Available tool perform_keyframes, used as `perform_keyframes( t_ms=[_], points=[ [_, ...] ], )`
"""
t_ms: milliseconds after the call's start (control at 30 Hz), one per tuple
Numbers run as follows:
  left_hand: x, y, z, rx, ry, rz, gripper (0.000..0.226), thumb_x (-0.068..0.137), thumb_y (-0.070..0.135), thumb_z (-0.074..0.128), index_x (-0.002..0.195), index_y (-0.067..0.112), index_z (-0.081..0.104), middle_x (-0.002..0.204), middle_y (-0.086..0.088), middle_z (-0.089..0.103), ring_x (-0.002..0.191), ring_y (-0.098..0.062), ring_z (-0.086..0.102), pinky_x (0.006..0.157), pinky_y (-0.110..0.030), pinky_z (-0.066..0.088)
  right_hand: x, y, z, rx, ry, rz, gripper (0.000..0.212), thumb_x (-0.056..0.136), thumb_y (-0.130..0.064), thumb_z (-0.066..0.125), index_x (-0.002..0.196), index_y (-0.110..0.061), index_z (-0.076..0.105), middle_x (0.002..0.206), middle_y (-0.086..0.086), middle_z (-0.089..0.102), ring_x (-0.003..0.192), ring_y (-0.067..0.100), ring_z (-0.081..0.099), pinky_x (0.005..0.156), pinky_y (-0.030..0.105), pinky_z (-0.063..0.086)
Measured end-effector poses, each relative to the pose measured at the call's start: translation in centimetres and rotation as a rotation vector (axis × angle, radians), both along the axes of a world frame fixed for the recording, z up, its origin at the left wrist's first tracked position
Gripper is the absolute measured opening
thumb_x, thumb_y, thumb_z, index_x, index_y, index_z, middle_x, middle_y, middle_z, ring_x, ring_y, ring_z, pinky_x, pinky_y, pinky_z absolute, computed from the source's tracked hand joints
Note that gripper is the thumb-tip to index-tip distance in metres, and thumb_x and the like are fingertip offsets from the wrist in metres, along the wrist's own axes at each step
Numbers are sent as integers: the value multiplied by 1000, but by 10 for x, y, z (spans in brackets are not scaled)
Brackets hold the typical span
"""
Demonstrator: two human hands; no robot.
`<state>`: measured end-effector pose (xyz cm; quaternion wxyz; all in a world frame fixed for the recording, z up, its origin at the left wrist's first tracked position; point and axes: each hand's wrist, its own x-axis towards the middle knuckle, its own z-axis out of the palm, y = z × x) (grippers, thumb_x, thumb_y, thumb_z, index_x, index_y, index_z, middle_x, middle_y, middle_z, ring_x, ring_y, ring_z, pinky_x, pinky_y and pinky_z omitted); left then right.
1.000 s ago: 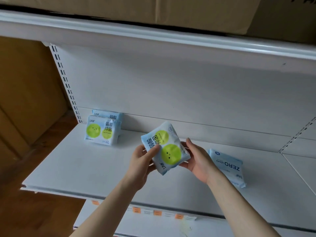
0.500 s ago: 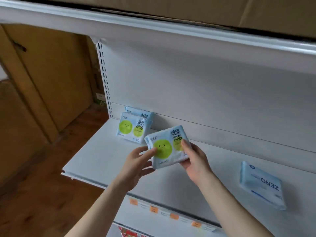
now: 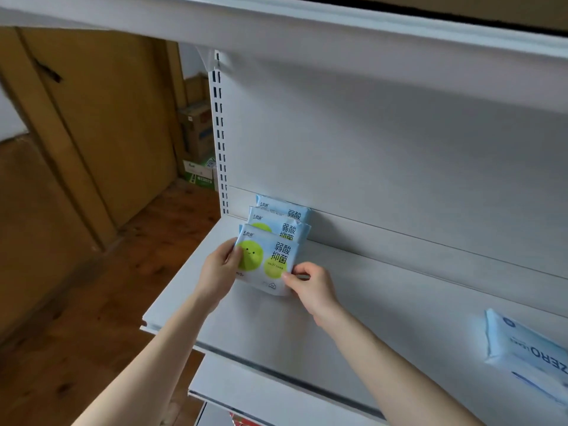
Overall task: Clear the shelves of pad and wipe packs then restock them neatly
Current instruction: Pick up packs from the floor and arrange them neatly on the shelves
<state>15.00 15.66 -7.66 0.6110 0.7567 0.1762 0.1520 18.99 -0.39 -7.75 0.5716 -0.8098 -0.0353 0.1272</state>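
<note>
So I had the front pack (image 3: 266, 262) in both hands, standing it up at the back left corner of the shelf (image 3: 368, 318). It's the light blue one with the two green circles, one with a little face. My left hand (image 3: 219, 273) was wrapped round its left edge, thumb on the front and the other fingers tucked out of sight behind it. My right hand (image 3: 310, 285) was pinching the bottom right corner, fingers curled in. The pack was upright and facing me, leaning back a bit, right up against the second pack (image 3: 282, 229) of the same kind. Behind that sat a third pack (image 3: 285, 207), up against the back panel (image 3: 368, 149). All three were lined up one behind the other, just beside the slotted upright (image 3: 219, 133). Way off to the right, a blue ZERO pack (image 3: 528, 352) was lying flat on the same shelf, well apart from the row. Some cardboard boxes (image 3: 196, 130) sat on the floor past the shelf's left end.
</note>
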Motion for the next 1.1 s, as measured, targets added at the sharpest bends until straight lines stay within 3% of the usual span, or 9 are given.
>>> perform_keyframes(
  t_ms=[100, 333, 500, 667, 733, 767, 833, 967, 1100],
  points=[
    [10, 5, -5, 13, 17, -4, 27, 100, 9, 37, 114, 12, 60, 101, -5, 64, 88, -16, 56, 67, -17, 44, 5, 5, -3, -18, -16, -23, 20, 81, -10, 69, 69, -19, 55, 68, -10, 59, 65, 9, 54, 59, 16, 40],
    [26, 6, -11, 40, 45, 8, 28, 100, 10, 36, 120, 9, 56, 104, -5, 61, 93, -20, 56, 66, -16, 41, 17, 10, -7, -14, -40, -86, 24, 80, -7, 68, 67, -21, 54, 71, -6, 59, 72, 14, 56, 68, 22, 43],
    [31, 11, -14, 92, 84, 2, 28, 100, 11, 37, 121, 8, 56, 108, -9, 62, 97, -25, 57, 79, -30, 43, 20, 14, -10, -8, -40, -121, 26, 80, -7, 68, 65, -22, 53, 72, -5, 60, 75, 16, 57, 72, 25, 44],
    [28, 11, -19, 145, 138, 83, 21, 96, 17, 44, 105, 5, 59, 97, -14, 62, 93, -34, 57, 76, -37, 42, 15, 7, -7, 35, -23, -100, 7, 81, -9, 68, 84, -12, 62, 83, 0, 62, 82, 15, 57, 75, 23, 44],
    [21, 4, -15, 138, 156, 157, 31, 96, 21, 48, 116, -1, 54, 118, -20, 59, 110, -37, 54, 90, -44, 43, 12, -2, -4, 56, -16, -98, 22, 82, -11, 69, 102, -5, 63, 92, 3, 61, 89, 15, 57, 81, 23, 44],
    [15, -4, -10, 119, 154, 208, 41, 96, 23, 50, 130, 0, 48, 133, -18, 52, 124, -33, 48, 101, -44, 38, 10, -9, -2, 61, -12, -100, 29, 82, -13, 69, 109, -3, 61, 97, 4, 60, 92, 14, 56, 83, 23, 43],
    [2, -25, 2, 97, 90, 304, 50, 96, 22, 50, 141, 4, 37, 146, -12, 41, 135, -25, 38, 111, -38, 30, 5, -26, 3, 76, -15, -90, 36, 84, -15, 68, 116, -3, 58, 107, 7, 61, 97, 13, 56, 84, 21, 42],
    [-20, -83, 17, 105, -101, 332, 42, 95, 13, 51, 136, 5, 43, 137, -10, 50, 127, -22, 46, 102, -27, 35, -10, -73, 18, 48, -107, -48, 34, 84, -15, 68, 114, -2, 58, 107, 7, 63, 95, 13, 58, 87, 22, 46],
    [-27, -157, 16, 61, -141, 159, 33, 92, 6, 54, 124, 6, 53, 119, -5, 59, 113, -20, 56, 96, -27, 40, -19, -145, 29, -198, -270, 1, 31, 86, -19, 65, 114, -6, 60, 117, 5, 62, 105, 14, 57, 87, 16, 39]
  ],
)
